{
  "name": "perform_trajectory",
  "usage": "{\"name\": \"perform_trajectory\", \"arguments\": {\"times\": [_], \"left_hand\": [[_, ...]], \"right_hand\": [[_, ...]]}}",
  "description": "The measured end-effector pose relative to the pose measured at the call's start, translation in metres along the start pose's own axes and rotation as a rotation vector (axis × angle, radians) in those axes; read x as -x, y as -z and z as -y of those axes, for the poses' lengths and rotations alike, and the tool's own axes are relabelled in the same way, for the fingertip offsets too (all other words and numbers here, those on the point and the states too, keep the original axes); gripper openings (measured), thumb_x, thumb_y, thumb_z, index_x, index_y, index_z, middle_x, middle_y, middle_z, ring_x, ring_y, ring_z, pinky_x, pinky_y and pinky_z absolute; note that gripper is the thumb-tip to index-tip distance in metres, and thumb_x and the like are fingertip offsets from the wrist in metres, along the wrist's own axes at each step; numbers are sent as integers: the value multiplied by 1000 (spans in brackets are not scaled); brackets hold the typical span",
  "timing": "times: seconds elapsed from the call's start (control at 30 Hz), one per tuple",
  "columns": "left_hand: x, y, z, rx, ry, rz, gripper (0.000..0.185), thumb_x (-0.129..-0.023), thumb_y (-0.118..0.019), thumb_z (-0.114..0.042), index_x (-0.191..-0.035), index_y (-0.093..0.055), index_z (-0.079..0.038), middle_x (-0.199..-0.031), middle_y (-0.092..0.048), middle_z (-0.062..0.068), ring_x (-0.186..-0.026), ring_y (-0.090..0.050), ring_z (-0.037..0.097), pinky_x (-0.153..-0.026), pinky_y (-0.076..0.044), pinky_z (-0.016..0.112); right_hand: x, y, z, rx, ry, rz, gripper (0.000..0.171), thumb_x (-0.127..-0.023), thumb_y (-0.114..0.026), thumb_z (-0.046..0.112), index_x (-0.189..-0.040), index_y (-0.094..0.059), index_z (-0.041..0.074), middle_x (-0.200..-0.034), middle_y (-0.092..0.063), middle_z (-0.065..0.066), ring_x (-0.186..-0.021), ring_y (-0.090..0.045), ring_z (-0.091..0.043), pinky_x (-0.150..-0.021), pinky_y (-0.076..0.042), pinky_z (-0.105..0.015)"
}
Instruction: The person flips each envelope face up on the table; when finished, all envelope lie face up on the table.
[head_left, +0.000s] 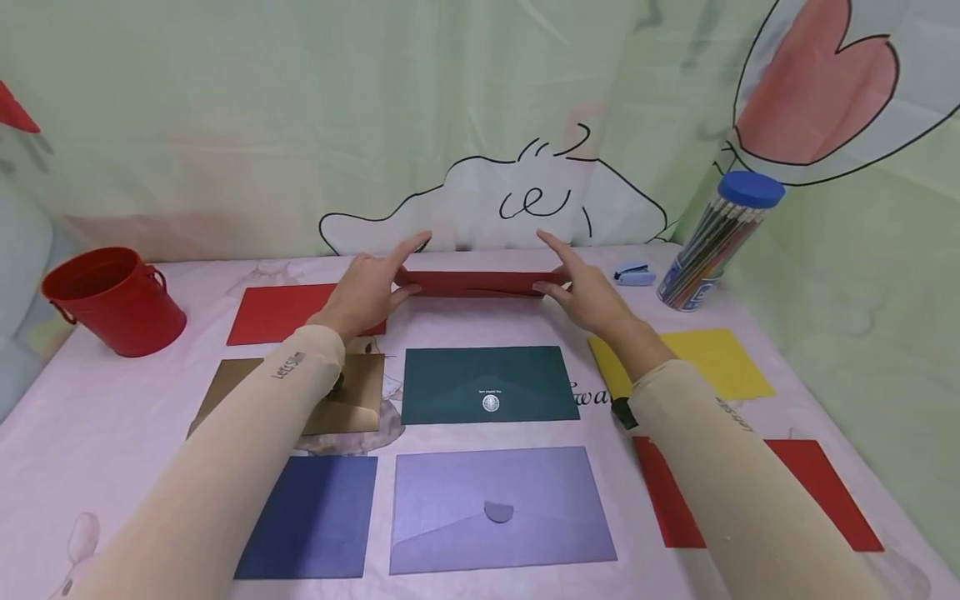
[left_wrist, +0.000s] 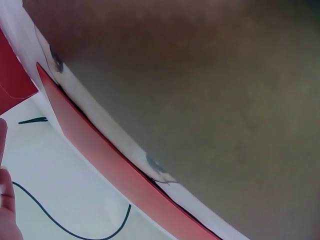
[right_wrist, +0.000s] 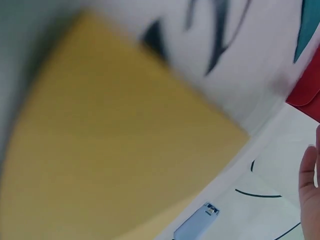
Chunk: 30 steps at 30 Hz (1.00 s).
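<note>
Head view: a dark red envelope (head_left: 477,283) is at the far middle of the tabletop (head_left: 97,417), just in front of the hanging backdrop (head_left: 225,125), its long axis running left to right across the person's front. The left hand (head_left: 367,287) pinches its left end between thumb and fingers, index finger extended above the edge; the right hand (head_left: 588,292) pinches the right end the same way. Both hands are equally near, one at each end, both arms reaching forward over the other stationery. Nearer the person lie a green envelope (head_left: 487,385), a lilac envelope (head_left: 498,508), a navy envelope (head_left: 315,517), a brown envelope (head_left: 352,392) partly under the left forearm, a flat red envelope (head_left: 277,312) left of the held one, a yellow envelope (head_left: 712,358) and another red envelope (head_left: 817,492) at right. A red bucket (head_left: 112,300) stands far left; a pencil tube (head_left: 716,242) with blue lid and a small blue stapler (head_left: 634,272) stand far right. Left wrist view: mostly blurred brown surface; a red edge (left_wrist: 115,170) runs diagonally, fingertips (left_wrist: 6,200) at the frame's left margin; the grip itself is not shown here. Right wrist view: blurred yellow paper (right_wrist: 115,150) fills the frame, the stapler (right_wrist: 195,225) at the bottom, a corner of red (right_wrist: 307,97) and part of the right hand (right_wrist: 310,190) at right. The tabletop is covered in a pale printed cloth; the room behind is a light green cartoon-print curtain.
</note>
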<state>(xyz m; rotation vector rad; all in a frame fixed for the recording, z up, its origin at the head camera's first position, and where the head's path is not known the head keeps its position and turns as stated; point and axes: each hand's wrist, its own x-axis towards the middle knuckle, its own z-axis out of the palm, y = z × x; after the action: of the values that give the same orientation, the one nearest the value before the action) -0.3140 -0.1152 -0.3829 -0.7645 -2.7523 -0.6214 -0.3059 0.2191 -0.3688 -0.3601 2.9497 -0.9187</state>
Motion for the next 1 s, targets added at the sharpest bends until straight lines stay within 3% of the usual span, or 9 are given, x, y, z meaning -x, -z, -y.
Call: {"name": "perform_trajectory", "arguments": {"times": [0.13, 0.3, 0.4, 0.6, 0.8, 1.0], "left_hand": [[-2, 1, 0, 58, 61, -2, 95, -89, -80, -18, -160, -19, -36, -106, -72, 8, -83, -69, 23, -82, -56, 39], [-3, 3, -3, 148, 122, -11, 98, -87, -81, -17, -159, -18, -37, -100, -67, 6, -78, -65, 20, -70, -57, 36], [-3, 3, -4, 228, 170, -9, 99, -86, -82, -17, -159, -17, -39, -100, -63, 6, -81, -63, 20, -71, -57, 36], [-6, 1, -7, 354, 264, 44, 102, -85, -82, -11, -158, -17, -41, -108, -61, 8, -94, -64, 22, -79, -58, 40], [-10, 0, -10, 382, 327, 84, 91, -85, -81, -8, -154, -26, -32, -115, -58, 10, -100, -62, 25, -82, -58, 41], [-12, -3, -11, 352, 392, 168, 77, -88, -79, -12, -151, -38, -26, -122, -56, 12, -105, -59, 28, -82, -58, 41]], "right_hand": [[-2, -4, 4, -8, -35, -43, 92, -98, -68, 16, -160, -8, 46, -128, -61, -20, -112, -59, -37, -94, -50, -55], [-4, -7, 7, -42, -64, -98, 92, -95, -72, 17, -161, -11, 40, -113, -64, -17, -104, -62, -33, -85, -56, -49], [-4, -9, 8, -75, -89, -124, 91, -94, -73, 19, -161, -13, 38, -110, -62, -17, -102, -62, -32, -81, -57, -47], [-6, -11, 8, -127, -119, -152, 97, -90, -77, 15, -160, -15, 38, -124, -55, -19, -109, -59, -33, -82, -58, -49], [-9, -12, 10, -163, -147, -135, 101, -85, -81, 7, -159, -18, 34, -131, -50, -19, -111, -58, -35, -85, -57, -51], [-11, -14, 10, -151, -204, -89, 76, -87, -79, 8, -148, -35, 18, -133, -50, -20, -115, -55, -36, -88, -55, -49]]}}
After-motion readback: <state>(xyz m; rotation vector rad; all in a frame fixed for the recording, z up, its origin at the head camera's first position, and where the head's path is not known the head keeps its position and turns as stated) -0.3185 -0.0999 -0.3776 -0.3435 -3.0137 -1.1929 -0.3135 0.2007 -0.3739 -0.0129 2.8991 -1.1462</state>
